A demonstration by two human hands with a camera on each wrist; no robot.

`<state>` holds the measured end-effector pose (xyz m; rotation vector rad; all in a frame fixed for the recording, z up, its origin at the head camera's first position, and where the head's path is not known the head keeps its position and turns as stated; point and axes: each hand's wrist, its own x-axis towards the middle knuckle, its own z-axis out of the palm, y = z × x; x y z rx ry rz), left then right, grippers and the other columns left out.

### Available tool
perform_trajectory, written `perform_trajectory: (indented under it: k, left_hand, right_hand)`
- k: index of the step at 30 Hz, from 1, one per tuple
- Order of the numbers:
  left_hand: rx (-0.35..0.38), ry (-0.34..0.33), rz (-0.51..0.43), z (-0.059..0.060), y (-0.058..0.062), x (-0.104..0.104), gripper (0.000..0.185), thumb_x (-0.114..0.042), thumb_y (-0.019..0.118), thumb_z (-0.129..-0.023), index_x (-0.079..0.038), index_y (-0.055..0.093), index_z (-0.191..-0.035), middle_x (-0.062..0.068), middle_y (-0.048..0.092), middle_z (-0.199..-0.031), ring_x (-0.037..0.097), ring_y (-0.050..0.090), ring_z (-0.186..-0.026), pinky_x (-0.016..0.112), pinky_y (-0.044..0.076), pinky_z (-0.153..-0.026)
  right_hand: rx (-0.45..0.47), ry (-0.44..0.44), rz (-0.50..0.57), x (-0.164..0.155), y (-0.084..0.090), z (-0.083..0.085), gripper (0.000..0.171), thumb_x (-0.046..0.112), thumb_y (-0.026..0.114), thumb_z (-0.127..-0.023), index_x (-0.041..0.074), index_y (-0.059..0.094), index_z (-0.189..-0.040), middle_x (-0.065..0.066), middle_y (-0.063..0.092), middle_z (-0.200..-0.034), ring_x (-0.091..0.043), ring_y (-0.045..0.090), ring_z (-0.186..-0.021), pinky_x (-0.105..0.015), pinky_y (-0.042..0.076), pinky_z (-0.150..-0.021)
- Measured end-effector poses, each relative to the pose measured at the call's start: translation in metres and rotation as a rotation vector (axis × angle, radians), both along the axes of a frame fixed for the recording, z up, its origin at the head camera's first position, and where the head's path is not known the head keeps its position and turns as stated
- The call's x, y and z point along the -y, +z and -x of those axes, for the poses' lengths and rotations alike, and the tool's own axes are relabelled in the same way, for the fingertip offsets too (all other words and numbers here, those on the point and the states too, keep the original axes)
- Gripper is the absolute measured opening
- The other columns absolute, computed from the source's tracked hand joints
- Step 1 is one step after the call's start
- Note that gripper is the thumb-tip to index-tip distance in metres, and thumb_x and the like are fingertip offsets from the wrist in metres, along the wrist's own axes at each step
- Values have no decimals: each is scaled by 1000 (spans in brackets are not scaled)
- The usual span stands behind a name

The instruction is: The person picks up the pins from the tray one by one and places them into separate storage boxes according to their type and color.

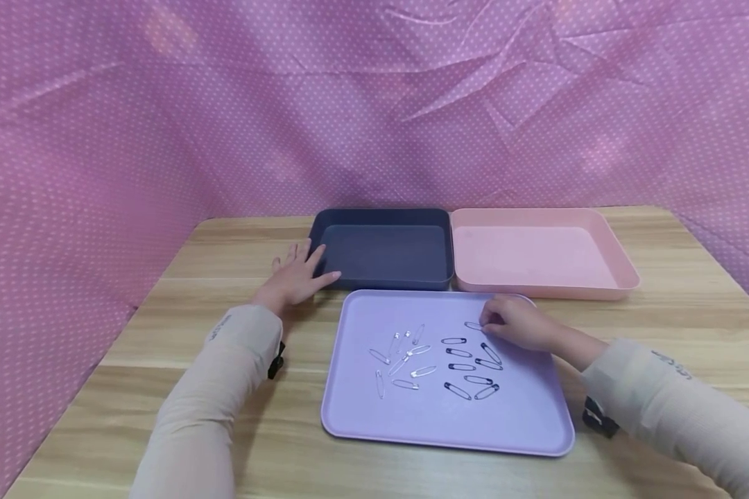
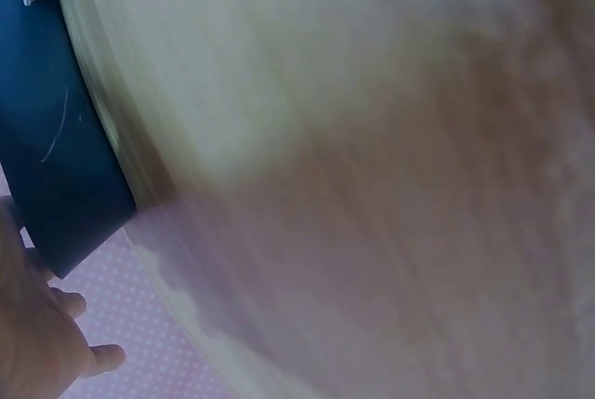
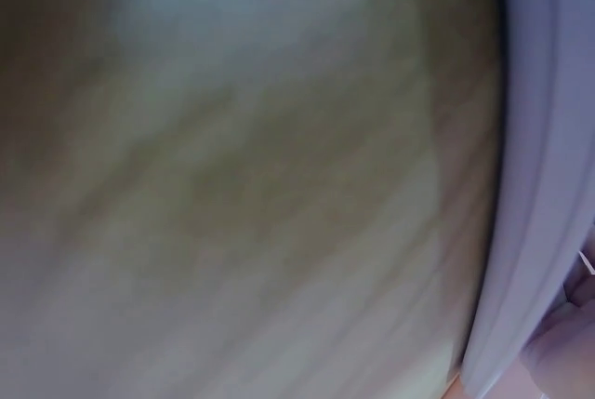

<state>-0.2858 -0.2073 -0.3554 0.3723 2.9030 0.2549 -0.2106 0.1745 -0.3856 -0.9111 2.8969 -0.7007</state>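
On the lilac tray (image 1: pixel 374 423) lie two loose groups of safety pins: silver ones (image 1: pixel 406 364) to the left and black ones (image 1: pixel 462 367) to the right. At the tray's upper right, my right hand (image 1: pixel 518 322) pinches one end of a black safety pin (image 1: pixel 472 326); its fingertips cover that end. With fingers spread, my left hand (image 1: pixel 295 277) rests at the left wall of the dark blue tray (image 1: pixel 381 283). The left wrist view has part of this hand (image 2: pixel 42 334) beside the dark tray; the right wrist view catches only a bit of my right hand (image 3: pixel 567 343).
A pink tray (image 1: pixel 537 287) stands to the right of the dark one, behind the lilac tray. All three are on a wooden table (image 1: pixel 193 305). Pink dotted cloth (image 1: pixel 374 104) hangs behind and at the sides.
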Motion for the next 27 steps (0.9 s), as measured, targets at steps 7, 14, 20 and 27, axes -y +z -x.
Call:
perform_trajectory:
  k: [7, 14, 20, 27]
  left_hand:
    - [-15, -3, -5, 3, -1, -1, 81, -67, 24, -80, -15, 9, -140, 15, -5, -142, 35, -9, -126, 59, -5, -94]
    - [-24, -17, -4, 4, -5, -2, 79, -65, 23, -81, -13, 10, -140, 16, -3, -142, 34, -7, -127, 58, -5, -94]
    - [-30, -34, 11, 4, -8, -2, 81, -67, 19, -81, -12, 10, -140, 16, -2, -142, 34, -4, -127, 57, -3, -95]
    - [-43, -40, 24, 4, -8, -3, 78, -65, 18, -82, -11, 12, -139, 15, -1, -143, 32, -4, -128, 54, 0, -97]
  right_hand:
    - [7, 2, 20, 1, 3, -1, 11, 6, 64, -74, 14, 57, -71, 9, 49, -67, -9, 44, -66, -27, 39, -62]
    - [81, 8, 41, -1, 3, 0, 11, 3, 61, -75, 13, 57, -72, 8, 51, -68, -8, 47, -65, -26, 41, -62]
    - [117, 8, 60, -4, 5, 0, 11, 2, 61, -76, 12, 57, -73, 7, 53, -69, -8, 48, -65, -26, 43, -63]
    - [111, 3, 64, -4, 9, 2, 9, 4, 60, -77, 11, 57, -74, 6, 55, -70, -8, 50, -65, -26, 44, -62]
